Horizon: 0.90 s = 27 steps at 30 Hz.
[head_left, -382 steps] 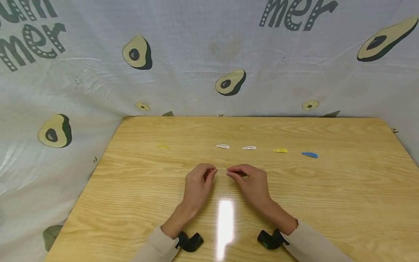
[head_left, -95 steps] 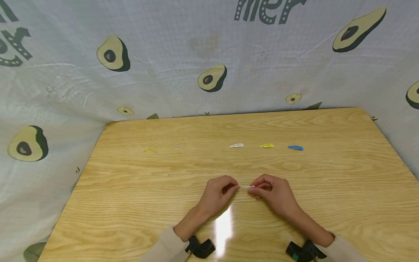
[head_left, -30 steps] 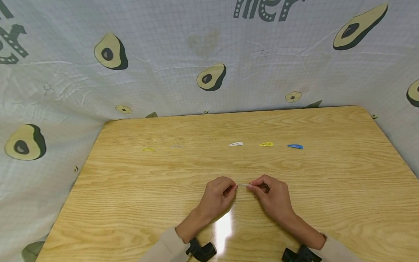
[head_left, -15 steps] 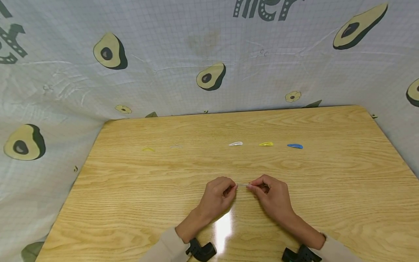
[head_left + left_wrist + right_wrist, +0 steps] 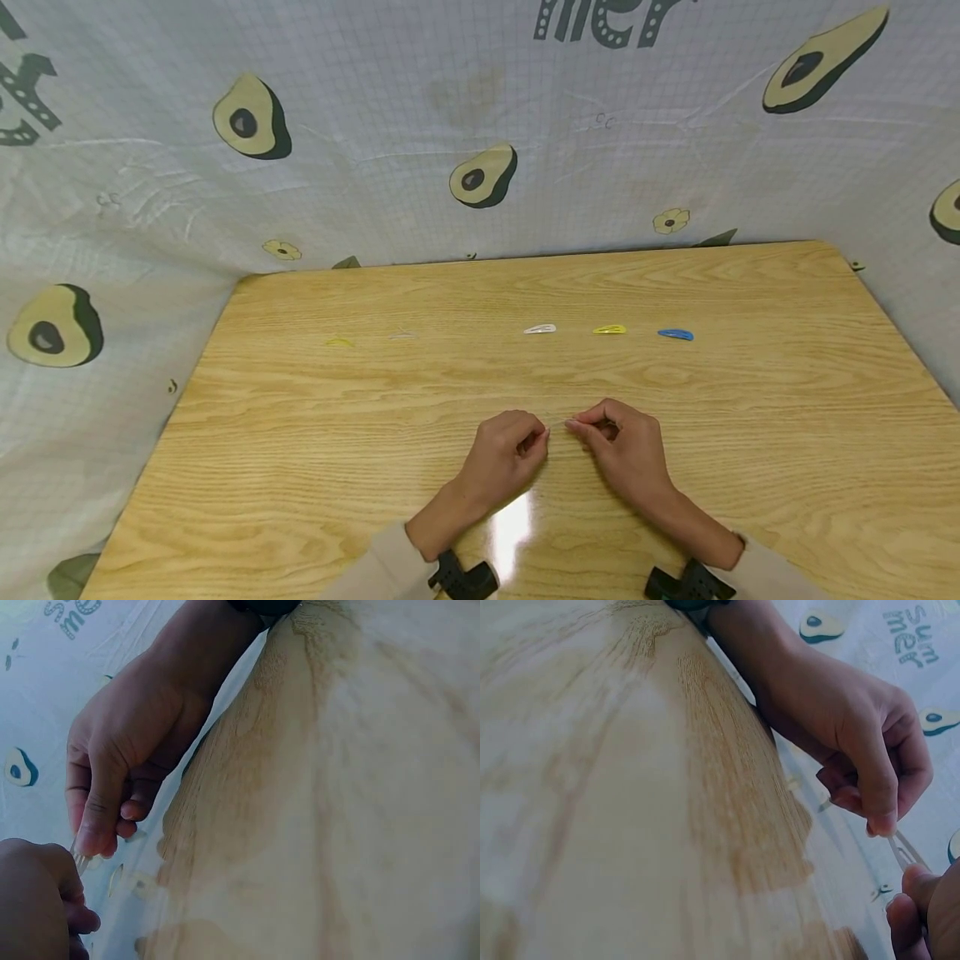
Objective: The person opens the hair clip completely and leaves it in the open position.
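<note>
Left hand [image 5: 501, 454]: your fingers curl and pinch one end of the clear hair clip [image 5: 897, 851].
Right hand [image 5: 621, 446]: your thumb and forefinger pinch the other end.
Hair clip: spans the gap between your fingertips, just above the table [image 5: 300, 467]; it looks open, but the view is blurred.
Beyond your fingers: a white clip [image 5: 539, 329], a yellow clip [image 5: 609, 330], a blue clip [image 5: 676, 335].

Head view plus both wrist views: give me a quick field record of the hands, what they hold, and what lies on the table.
left hand: pinches one end of the clear clip
right hand: pinches the other end
clear clip: thin, see-through, held between both hands just above the table
table: light wood grain
right row: white clip, yellow clip, blue clip, lying apart
left row: pale yellow clip, faint clear clip
backdrop: avocado-print sheet
</note>
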### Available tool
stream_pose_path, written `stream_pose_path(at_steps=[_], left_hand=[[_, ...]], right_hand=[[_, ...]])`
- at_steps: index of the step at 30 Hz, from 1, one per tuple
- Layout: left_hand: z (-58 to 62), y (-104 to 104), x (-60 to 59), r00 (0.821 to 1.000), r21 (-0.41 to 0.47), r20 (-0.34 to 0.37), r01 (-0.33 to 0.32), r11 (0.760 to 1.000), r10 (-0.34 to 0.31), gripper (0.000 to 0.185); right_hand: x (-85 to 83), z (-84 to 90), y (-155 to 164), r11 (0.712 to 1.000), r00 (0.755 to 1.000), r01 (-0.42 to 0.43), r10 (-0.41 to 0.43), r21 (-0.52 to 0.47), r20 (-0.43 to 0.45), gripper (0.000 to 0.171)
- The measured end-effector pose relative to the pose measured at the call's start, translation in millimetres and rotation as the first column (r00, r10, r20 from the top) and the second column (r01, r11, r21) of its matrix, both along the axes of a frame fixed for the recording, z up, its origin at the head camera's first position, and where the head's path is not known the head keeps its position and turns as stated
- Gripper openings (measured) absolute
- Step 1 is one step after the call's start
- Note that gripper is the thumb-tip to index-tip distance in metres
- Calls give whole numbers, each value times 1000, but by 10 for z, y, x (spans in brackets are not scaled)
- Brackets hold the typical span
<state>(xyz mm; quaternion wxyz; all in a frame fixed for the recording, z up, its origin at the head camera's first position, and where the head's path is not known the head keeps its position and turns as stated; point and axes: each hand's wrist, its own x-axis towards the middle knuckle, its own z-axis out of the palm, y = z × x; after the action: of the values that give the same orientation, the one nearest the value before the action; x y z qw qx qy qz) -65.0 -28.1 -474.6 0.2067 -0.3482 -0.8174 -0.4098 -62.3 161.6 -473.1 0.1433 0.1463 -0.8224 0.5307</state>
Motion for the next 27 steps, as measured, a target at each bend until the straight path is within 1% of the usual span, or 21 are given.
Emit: stream_pose_path(at_steps=[6,11,13,18,20,24,27], left_hand=[[0,-2,-3,1000,10,18,-5,1000,5,16],[-4,-2,-1,999,25,34,-23,999,22,15],[-5,-3,2,999,30,39,-34,999,32,15],[-1,-4,1,997,26,45,-70,997,69,11],[3,-3,-3,996,23,44,-83,996,82,10],[8,-3,-18,994,31,36,-102,994,101,7],[13,-7,-35,992,73,74,-108,991,103,3]], right_hand=[[0,-1,1,1000,1000,8,-7,-9,24,15],[14,22,-8,999,996,7,-4,-40,84,9],[28,71,-24,999,994,7,-1,-54,109,9],[75,263,-82,998,990,17,-9,-59,140,9],[81,296,-92,998,989,24,-14,-60,150,9],[59,214,-68,996,985,26,-11,-85,171,8],[35,123,-37,993,986,5,16,-121,169,6]])
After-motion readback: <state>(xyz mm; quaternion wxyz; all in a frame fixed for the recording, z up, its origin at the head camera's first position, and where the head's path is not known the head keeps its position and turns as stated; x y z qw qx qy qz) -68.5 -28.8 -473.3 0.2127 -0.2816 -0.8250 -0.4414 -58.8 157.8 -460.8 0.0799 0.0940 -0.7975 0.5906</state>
